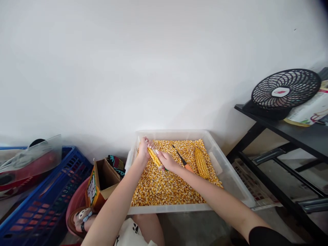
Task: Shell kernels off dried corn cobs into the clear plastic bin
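Observation:
Over a clear plastic bin [225, 172] filled with loose corn kernels [166, 189], I hold a partly stripped corn cob [155, 158] in both hands. My left hand [145, 148] is closed around its far end. My right hand [166, 160] is closed against its right side, thumb on the cob, with the other fingers mostly hidden. A bit of green shows beneath the right hand; I cannot make out what it is. To the right, a tool with a dark shaft and an orange handle [189, 167] lies on the kernels. Beside it rests a full yellow corn cob [201, 162].
At left stand a blue plastic crate [33, 201], an open cardboard box [98, 181] and a pink basin [73, 201]. A black rack [271, 128] at right bears a black fan [285, 89] and a packet [311, 111]. Behind the bin rises a white wall [164, 68].

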The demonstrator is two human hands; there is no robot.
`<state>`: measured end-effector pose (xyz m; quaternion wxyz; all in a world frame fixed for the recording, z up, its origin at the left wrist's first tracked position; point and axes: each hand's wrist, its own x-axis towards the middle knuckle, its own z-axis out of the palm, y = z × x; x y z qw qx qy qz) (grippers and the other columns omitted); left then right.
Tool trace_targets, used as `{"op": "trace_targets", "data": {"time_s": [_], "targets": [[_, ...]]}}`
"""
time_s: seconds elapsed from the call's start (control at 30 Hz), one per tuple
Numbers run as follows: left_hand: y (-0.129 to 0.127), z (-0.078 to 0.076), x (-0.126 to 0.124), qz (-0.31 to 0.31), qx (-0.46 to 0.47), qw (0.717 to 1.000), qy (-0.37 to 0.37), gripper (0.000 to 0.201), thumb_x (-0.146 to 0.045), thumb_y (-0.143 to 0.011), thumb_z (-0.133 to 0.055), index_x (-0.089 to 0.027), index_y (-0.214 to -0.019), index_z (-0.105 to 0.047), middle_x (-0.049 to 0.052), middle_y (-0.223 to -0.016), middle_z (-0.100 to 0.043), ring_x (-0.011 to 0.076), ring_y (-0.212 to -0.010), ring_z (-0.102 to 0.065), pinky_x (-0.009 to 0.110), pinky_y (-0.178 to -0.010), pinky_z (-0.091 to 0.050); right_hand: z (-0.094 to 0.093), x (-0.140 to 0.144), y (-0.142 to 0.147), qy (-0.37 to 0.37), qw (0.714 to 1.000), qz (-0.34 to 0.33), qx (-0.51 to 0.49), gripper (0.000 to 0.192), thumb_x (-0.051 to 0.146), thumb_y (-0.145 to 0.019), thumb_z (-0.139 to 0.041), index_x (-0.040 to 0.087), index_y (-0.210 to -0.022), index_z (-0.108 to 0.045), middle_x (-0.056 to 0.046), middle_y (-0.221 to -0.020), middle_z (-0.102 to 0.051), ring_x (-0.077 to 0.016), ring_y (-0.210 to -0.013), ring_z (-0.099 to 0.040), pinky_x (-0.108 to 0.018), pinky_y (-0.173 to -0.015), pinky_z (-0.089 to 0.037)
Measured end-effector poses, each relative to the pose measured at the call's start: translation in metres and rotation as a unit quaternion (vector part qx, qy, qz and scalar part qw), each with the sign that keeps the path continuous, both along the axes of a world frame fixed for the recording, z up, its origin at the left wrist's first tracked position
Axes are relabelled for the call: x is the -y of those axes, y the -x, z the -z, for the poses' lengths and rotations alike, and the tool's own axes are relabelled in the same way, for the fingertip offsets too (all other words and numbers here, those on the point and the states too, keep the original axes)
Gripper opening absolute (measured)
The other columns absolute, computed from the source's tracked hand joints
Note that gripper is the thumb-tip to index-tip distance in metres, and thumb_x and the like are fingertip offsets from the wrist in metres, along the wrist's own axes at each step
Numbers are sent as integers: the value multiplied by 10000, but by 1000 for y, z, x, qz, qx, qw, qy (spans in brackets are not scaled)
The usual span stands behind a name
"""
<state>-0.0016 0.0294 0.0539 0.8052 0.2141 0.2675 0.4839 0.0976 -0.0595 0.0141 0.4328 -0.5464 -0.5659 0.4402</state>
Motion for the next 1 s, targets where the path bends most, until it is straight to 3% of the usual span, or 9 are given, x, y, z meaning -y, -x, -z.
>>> {"op": "trace_targets", "data": {"time_s": [0.27,0.5,0.63,0.77,0.9,1.0], "targets": [[6,3,-3,-35,33,998,30,333,-239,-843,-364,-205,-535,-240,-81,-351,-180,69,-259,-223,200,-325,-197,5,-4,4,67,993,-24,-95,459,625,-846,-350,203,-785,-520,39,-529,-497,-108,-396,-480,-225,-369,-392],[8,4,-2,-45,26,998,23,312,-219,-823,-366,-207,-533,-251,-77,-357,-188,70,-262,-217,200,-320,-174,14,-2,9,-24,999,17,28,413,568,-860,-358,203,-735,-506,45,-535,-442,-101,-449,-455,-212,-430,-350],[6,5,-3,-32,19,999,28,320,-203,-828,-358,-205,-532,-238,-76,-350,-175,68,-260,-199,195,-319,-155,18,0,9,-12,1000,4,22,423,575,-880,-300,214,-740,-470,61,-479,-419,-97,-372,-426,-212,-385,-331],[8,6,-5,-11,41,998,43,338,-226,-837,-371,-203,-529,-234,-80,-358,-164,65,-261,-206,190,-318,-161,15,0,7,25,999,-7,-21,454,621,-856,-329,214,-722,-481,53,-456,-460,-105,-340,-435,-226,-368,-359],[10,5,-4,-8,59,997,50,347,-238,-838,-375,-204,-522,-236,-81,-364,-162,63,-260,-208,191,-317,-178,11,-3,10,86,984,-16,-153,510,656,-833,-336,200,-766,-554,11,-555,-552,-134,-437,-521,-272,-436,-446],[10,3,-2,-12,57,997,49,343,-221,-835,-364,-205,-519,-231,-78,-355,-154,64,-258,-195,192,-313,-162,12,-5,13,84,979,-20,-187,457,641,-775,-478,195,-776,-576,8,-616,-552,-131,-510,-539,-277,-483,-481]]}}
